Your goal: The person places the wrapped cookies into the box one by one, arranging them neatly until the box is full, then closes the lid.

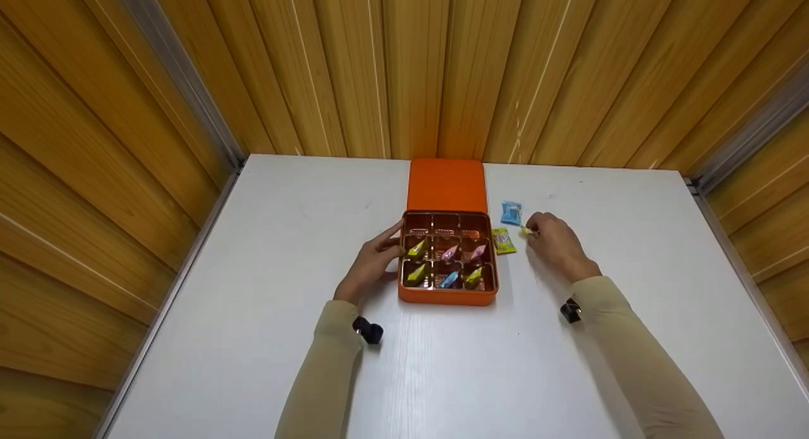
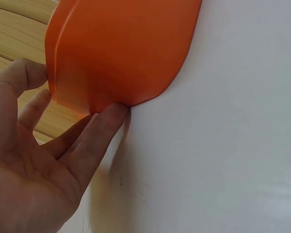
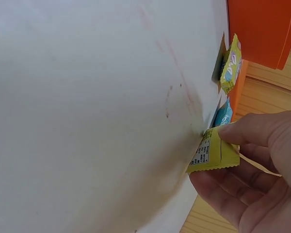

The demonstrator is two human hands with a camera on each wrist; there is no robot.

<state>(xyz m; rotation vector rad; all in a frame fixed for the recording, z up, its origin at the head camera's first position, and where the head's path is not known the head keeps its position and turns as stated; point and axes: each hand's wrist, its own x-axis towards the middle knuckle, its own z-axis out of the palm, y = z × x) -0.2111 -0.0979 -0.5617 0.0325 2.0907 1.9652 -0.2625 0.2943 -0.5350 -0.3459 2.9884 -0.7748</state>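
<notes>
An orange tin sits with its lid folded back behind it. Its brown divided tray has rows of compartments. Wrapped candies in yellow, pink and blue, such as this blue candy, lean in the middle and front rows; the back row shows bare plastic. My left hand touches the tin's left side, fingertips along its wall and at the rim. To the right of the tin, my right hand pinches a yellow wrapped candy between thumb and fingers, low over the table.
Between the tin and my right hand lie another yellow candy and a blue candy. The white table meets a wood-panelled wall behind the lid, with more panelled walls at both sides.
</notes>
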